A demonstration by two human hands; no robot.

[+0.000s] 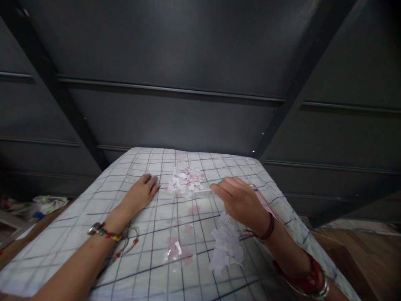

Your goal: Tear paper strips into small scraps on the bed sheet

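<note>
My left hand (144, 193) lies flat on the checked cloth, palm down with its fingers stretched out and nothing in them. To its right is a pile of small torn paper bits (186, 180), white with some pink. My right hand (238, 198) is closed, its fingertips pinching a thin white strip (205, 191) that reaches left to the near edge of this pile. Whether the strip is paper or a stick, I cannot tell. Just below my right hand, a second heap of white paper pieces (226, 246) rests on the cloth.
The white checked cloth (134, 259) covers a table against a dark metal panel (175, 117). Pinkish clear scraps (178, 248) lie mid-table. A pink flat item (263, 202) is partly hidden behind my right wrist. Crumpled bags (46, 205) sit beyond the left edge.
</note>
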